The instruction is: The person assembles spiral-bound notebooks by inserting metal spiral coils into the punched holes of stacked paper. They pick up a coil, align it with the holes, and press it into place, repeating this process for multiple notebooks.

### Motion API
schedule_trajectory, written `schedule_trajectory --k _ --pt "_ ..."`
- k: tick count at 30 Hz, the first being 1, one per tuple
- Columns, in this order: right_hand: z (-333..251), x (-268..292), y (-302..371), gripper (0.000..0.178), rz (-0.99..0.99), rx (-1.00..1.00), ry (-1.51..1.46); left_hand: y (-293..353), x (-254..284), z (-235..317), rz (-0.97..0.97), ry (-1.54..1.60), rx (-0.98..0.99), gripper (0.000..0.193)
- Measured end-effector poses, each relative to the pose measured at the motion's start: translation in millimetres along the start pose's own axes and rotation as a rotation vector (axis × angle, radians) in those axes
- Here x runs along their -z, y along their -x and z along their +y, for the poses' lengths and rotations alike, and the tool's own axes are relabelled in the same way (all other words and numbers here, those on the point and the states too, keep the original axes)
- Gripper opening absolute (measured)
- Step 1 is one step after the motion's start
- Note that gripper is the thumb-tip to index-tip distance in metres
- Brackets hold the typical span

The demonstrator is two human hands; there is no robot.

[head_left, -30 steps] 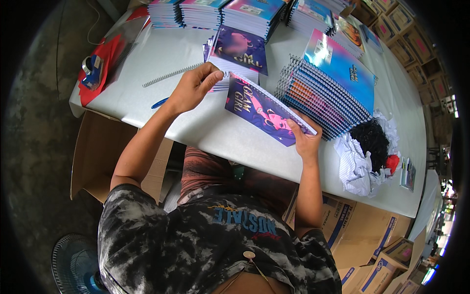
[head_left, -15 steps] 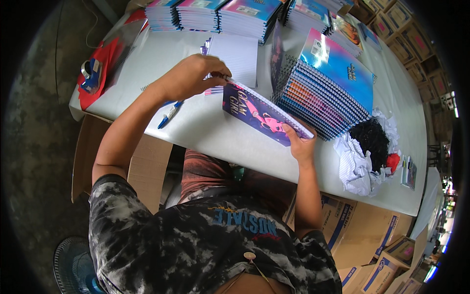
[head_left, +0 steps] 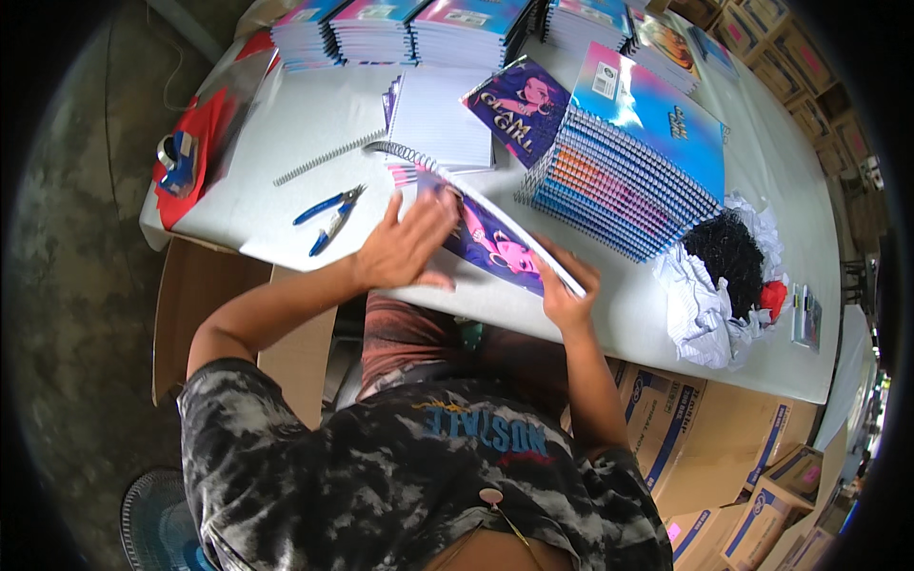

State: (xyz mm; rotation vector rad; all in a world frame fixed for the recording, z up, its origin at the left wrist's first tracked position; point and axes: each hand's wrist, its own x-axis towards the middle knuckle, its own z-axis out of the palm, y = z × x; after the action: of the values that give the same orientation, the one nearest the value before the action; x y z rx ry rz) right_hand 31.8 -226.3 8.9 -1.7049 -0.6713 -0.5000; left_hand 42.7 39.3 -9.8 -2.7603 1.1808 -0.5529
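Observation:
A notebook [head_left: 500, 249] with a dark purple illustrated cover is held on edge, tilted, above the near table edge. My right hand [head_left: 568, 285] grips its right end, thumb on the cover. My left hand [head_left: 411, 238] is open, fingers extended, at the cover's left end. A metal spiral coil [head_left: 411, 155] sticks out of the spine's left end. Behind it lies a stack of ruled sheets [head_left: 443, 119]. A loose purple cover [head_left: 522, 107] leans by a tall stack of spiral notebooks [head_left: 628, 171]. Another loose coil [head_left: 328, 159] and blue-handled cutting pliers [head_left: 333, 219] lie left.
More notebook stacks [head_left: 466, 33] line the far side. Crumpled paper [head_left: 700, 314] and a black tangled heap [head_left: 724, 262] sit at the right. A tape dispenser [head_left: 178, 164] rests on red material [head_left: 211, 143] at the left. Cardboard boxes [head_left: 705, 438] stand below the table.
My left hand has left the notebook's upper left corner, come down and opened. A coil now projects from the spine there. The loose purple cover has tipped from upright to show its front.

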Motion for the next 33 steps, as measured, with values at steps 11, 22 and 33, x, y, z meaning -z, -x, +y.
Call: schedule_trajectory --k 11,22,33 --pt "-6.3 -8.6 6.7 0.027 -0.036 0.233 0.062 -14.2 -5.2 -33.5 0.736 -0.144 -0.086 0.106" --pt "-15.2 -16.8 3.7 0.027 -0.081 0.185 -0.015 -8.9 -36.6 -24.2 0.654 0.008 0.203 0.108" --pt "-19.2 -17.6 0.9 0.031 -0.083 0.155 0.055 -30.0 -2.2 -0.1 0.625 0.217 0.093 0.102"
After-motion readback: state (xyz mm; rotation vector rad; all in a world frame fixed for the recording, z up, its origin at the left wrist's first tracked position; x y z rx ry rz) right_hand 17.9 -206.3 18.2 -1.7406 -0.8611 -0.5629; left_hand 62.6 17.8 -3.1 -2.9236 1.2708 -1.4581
